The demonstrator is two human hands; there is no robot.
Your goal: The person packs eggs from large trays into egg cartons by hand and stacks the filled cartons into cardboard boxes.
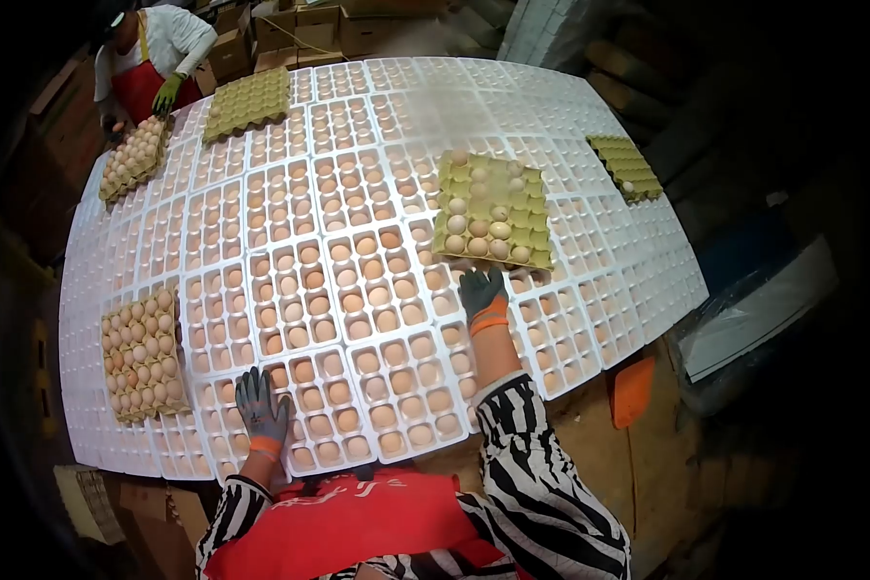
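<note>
My left hand [263, 411], in a grey glove with an orange cuff, lies open and flat over the white foam egg trays [342, 343] near the front edge. Its fingers are stretched out among the brown eggs [337, 392]. My right hand [483, 296], gloved the same way, reaches farther forward with its fingers apart. Their tips are at the near edge of a yellow-green pulp egg tray [512, 215], which carries several eggs and has many bare cups. Whether the fingertips touch that tray I cannot tell.
A full pulp tray of eggs [143, 354] sits at left. Two other pulp trays [246, 104] [625, 167] lie farther back. At the upper left a co-worker's gloved hand [168, 94] is beside another egg-filled tray [135, 158]. An orange paddle-shaped object [632, 391] stands off the right front edge.
</note>
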